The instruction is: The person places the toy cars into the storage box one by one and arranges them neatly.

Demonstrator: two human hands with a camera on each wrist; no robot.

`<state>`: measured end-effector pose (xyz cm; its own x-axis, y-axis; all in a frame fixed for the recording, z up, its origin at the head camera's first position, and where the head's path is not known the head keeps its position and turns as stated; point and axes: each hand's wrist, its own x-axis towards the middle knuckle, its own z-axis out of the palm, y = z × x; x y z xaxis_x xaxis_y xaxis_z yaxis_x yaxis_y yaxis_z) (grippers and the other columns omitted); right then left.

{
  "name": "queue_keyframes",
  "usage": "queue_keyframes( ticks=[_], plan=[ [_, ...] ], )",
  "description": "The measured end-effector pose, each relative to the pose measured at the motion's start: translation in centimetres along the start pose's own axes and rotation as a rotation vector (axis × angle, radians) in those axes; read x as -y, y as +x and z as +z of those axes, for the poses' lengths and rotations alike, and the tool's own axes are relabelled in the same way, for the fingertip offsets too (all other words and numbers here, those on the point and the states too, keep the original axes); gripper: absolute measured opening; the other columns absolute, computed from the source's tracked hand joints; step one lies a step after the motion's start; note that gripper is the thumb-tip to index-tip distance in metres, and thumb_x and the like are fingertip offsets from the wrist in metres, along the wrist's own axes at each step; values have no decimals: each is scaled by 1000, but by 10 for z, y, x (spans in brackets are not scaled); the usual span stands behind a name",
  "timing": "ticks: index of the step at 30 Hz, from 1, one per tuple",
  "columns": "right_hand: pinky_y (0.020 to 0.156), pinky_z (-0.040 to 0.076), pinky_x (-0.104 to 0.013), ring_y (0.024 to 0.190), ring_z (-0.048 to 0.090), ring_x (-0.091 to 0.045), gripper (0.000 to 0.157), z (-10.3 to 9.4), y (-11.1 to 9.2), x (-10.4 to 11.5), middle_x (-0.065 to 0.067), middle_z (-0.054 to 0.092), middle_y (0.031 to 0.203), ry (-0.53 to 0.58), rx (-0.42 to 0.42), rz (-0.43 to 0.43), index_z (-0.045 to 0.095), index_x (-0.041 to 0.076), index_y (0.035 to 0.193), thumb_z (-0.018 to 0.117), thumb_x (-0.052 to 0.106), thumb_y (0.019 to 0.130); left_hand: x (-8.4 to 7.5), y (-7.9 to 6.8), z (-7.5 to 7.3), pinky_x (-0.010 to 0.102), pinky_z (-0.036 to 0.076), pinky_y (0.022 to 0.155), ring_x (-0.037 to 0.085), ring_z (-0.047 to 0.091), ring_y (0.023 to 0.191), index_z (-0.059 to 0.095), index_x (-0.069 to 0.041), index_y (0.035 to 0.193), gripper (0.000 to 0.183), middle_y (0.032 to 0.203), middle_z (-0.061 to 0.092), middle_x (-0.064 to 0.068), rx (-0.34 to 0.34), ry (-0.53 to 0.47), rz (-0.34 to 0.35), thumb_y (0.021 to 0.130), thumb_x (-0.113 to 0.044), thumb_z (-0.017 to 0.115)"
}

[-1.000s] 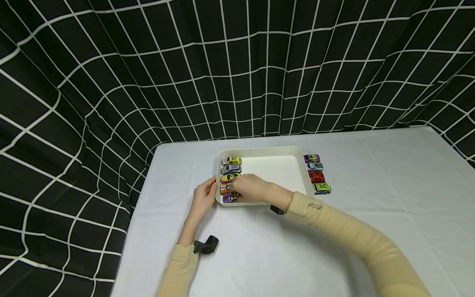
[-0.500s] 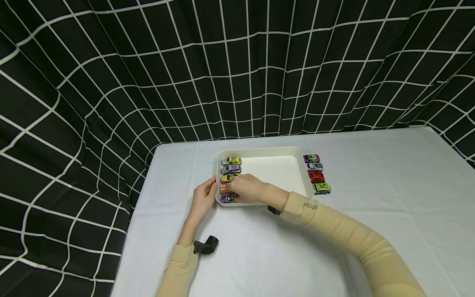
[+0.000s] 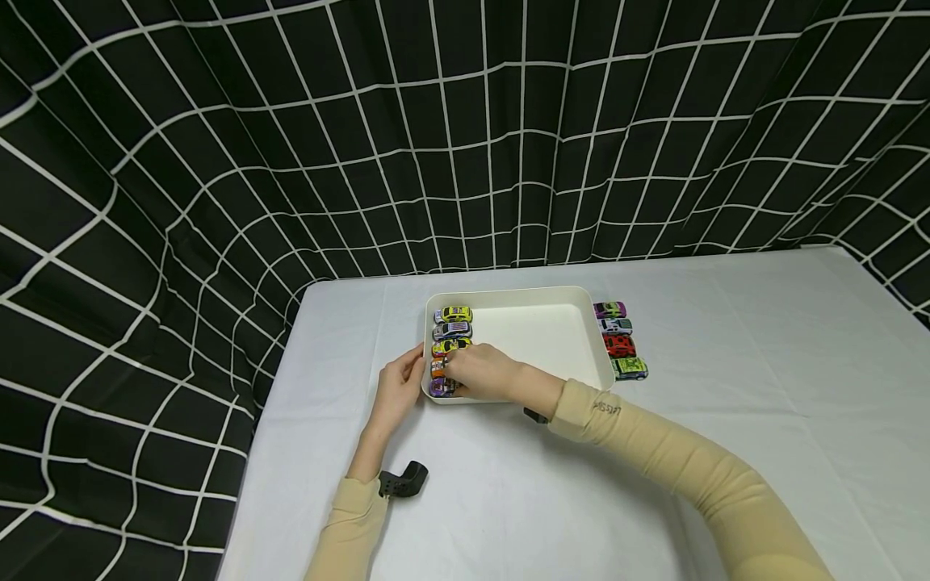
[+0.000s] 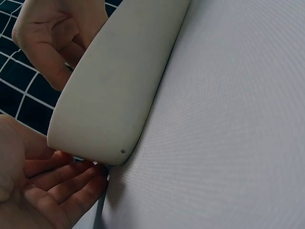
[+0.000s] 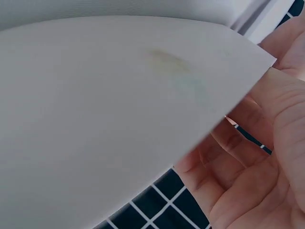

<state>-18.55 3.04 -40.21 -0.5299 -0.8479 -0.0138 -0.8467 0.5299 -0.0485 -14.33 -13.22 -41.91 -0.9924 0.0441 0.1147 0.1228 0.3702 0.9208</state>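
Note:
In the head view a white tray (image 3: 552, 339) holds a column of small toy cars along its left end. My right hand (image 3: 488, 371) reaches into the front left corner, fingers curled down on the purple toy car (image 3: 441, 387); the hand covers the car's right part. Just behind that car sits an orange toy car (image 3: 437, 368), partly covered too. Outside the tray's left wall, my left hand (image 3: 395, 386) touches the wall with its fingertips. The left wrist view shows those fingers (image 4: 71, 188) loosely extended against the tray's end.
Behind the orange car are a yellow-and-red toy car (image 3: 449, 348), a silver toy car (image 3: 452, 331) and a yellow toy car (image 3: 458, 314). Against the tray's right outer wall stand several more, among them a red toy car (image 3: 620, 346). A white cloth (image 3: 763, 403) covers the table.
My right hand has shifted slightly left, and the purple toy car has slid with it toward the tray's left wall. My left hand and the tray have stayed put.

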Motion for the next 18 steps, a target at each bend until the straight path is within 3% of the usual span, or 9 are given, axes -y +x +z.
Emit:
queue_keyframes(
  ticks=[18],
  plan=[
    [64, 55, -29, 80, 64, -16, 20, 2, -5, -1, -4, 67, 90, 20, -54, -20, 71, 10, 95, 70, 26, 83, -1, -1, -2, 41, 52, 82, 36, 57, 107, 48, 16, 125, 33, 117, 55, 30, 14, -11, -7, 95, 1, 46]
  ],
)
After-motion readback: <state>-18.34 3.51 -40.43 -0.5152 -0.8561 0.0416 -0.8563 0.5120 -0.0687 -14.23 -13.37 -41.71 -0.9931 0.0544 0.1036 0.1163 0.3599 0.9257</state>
